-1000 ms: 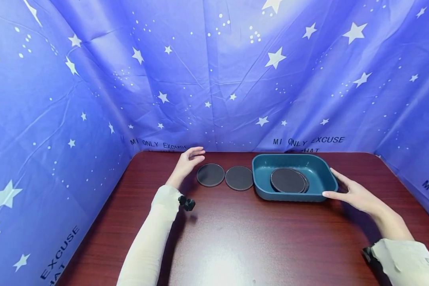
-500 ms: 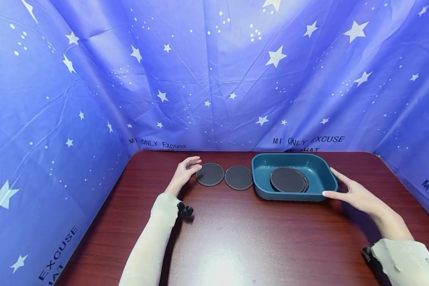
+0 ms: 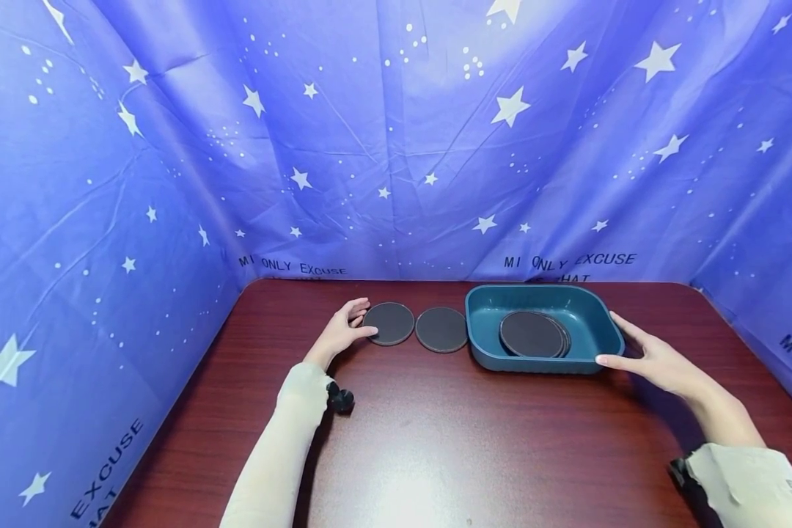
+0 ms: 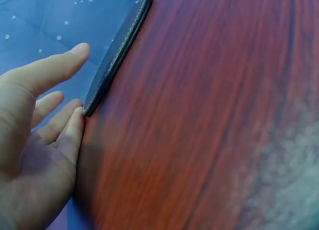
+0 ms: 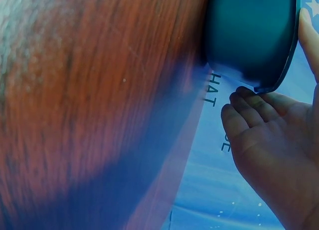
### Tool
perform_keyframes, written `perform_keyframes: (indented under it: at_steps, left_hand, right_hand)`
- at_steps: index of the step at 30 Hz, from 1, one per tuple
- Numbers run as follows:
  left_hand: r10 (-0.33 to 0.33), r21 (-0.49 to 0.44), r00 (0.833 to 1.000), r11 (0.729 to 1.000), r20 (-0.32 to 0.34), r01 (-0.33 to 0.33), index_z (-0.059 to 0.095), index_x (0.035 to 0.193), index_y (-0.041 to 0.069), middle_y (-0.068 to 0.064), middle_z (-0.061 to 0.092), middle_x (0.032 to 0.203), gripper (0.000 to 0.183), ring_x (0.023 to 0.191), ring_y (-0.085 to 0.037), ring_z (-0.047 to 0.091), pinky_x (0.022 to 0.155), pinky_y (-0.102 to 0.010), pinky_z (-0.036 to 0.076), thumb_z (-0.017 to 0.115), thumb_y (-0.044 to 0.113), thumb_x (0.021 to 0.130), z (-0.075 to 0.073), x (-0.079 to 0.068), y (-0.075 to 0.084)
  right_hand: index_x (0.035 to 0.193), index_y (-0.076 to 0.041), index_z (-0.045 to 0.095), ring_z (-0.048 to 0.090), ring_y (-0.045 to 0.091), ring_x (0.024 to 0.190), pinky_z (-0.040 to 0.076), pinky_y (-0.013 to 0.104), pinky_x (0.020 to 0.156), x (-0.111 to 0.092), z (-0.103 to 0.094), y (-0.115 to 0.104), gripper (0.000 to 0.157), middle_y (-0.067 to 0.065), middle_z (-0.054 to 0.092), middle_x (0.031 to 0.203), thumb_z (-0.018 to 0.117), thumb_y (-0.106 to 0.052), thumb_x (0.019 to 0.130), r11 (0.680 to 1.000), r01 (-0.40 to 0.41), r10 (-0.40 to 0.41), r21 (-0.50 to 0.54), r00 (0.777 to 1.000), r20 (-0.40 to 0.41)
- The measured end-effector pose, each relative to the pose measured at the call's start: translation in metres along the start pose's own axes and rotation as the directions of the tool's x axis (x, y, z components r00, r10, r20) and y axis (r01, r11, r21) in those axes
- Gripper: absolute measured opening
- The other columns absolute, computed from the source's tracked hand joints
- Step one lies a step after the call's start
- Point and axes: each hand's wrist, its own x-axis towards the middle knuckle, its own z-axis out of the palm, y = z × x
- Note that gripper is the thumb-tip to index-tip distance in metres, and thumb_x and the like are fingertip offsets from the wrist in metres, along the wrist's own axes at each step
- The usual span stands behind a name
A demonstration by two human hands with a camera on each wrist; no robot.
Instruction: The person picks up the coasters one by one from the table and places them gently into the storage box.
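Two round black coasters lie side by side on the table. My left hand (image 3: pixel 340 330) is at the left edge of the left coaster (image 3: pixel 389 323), its thumb overlapping the rim. In the left wrist view, fingertips (image 4: pixel 76 113) meet the stitched edge of that coaster (image 4: pixel 117 58), and the thumb is apart above it. The second coaster (image 3: pixel 441 330) sits between it and a teal plastic basin (image 3: pixel 534 364). Several more coasters (image 3: pixel 532 334) are stacked inside the basin. My right hand (image 3: pixel 653 356) holds the basin's right end, thumb on the front rim and fingers around the end wall.
The dark red wooden table (image 3: pixel 435 440) has rounded back corners. Behind it and along both sides hangs a blue curtain (image 3: pixel 383 132) printed with white stars and lettering. The basin stands close to the table's back edge.
My left hand has come down toward the table, reaching the left coaster's edge, and its thumb has spread from the fingers. The right hand and basin stay where they were.
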Motion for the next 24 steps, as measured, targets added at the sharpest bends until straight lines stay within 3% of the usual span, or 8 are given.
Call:
perform_keyframes:
  at_steps: [1, 8, 16, 24]
  left_hand:
    - [-0.004, 0.018, 1.000, 1.000, 0.006, 0.004, 0.035, 0.149, -0.006, -0.029, 0.041, 0.152, 0.075, 0.142, -0.042, 0.039, 0.123, -0.045, 0.032, 0.073, -0.003, 0.084, 0.000, -0.001, 0.000]
    - [-0.036, 0.161, 0.999, 0.986, 0.023, 0.032, 0.033, 0.151, -0.004, -0.026, 0.038, 0.155, 0.083, 0.143, -0.042, 0.039, 0.122, -0.047, 0.034, 0.079, 0.003, 0.082, 0.005, -0.005, 0.010]
    - [-0.023, 0.383, 1.000, 0.924, 0.010, 0.018, 0.037, 0.150, 0.000, -0.020, 0.044, 0.151, 0.090, 0.135, -0.038, 0.044, 0.116, -0.050, 0.039, 0.087, 0.012, 0.075, 0.012, 0.000, 0.008]
    - [-0.012, 0.461, 1.000, 0.887, 0.016, 0.004, 0.035, 0.155, 0.018, -0.016, 0.045, 0.149, 0.095, 0.135, -0.036, 0.036, 0.114, -0.055, 0.036, 0.087, 0.012, 0.075, 0.014, -0.001, 0.017]
  right_hand:
    - [0.161, -0.010, 0.004, 0.024, 0.055, 0.138, 0.029, 0.075, 0.104, 0.000, 0.000, 0.000, 0.093, 0.035, 0.019, 0.159, 0.067, -0.029, 0.095, 1.000, -0.001, 0.001, 0.008, 1.000, 0.003]
    - [0.161, -0.010, 0.004, 0.022, 0.055, 0.140, 0.025, 0.076, 0.106, 0.000, 0.000, 0.000, 0.093, 0.035, 0.018, 0.159, 0.067, -0.029, 0.095, 1.000, 0.002, -0.002, 0.005, 1.000, -0.001]
    - [0.161, -0.010, 0.004, 0.023, 0.056, 0.138, 0.027, 0.076, 0.104, -0.001, 0.002, 0.000, 0.093, 0.036, 0.019, 0.159, 0.067, -0.029, 0.095, 1.000, 0.001, -0.001, 0.003, 1.000, 0.001]
    - [0.161, -0.010, 0.003, 0.024, 0.056, 0.139, 0.028, 0.076, 0.104, 0.000, 0.000, -0.001, 0.093, 0.036, 0.019, 0.159, 0.067, -0.029, 0.095, 1.000, 0.002, -0.002, -0.005, 1.000, 0.004]
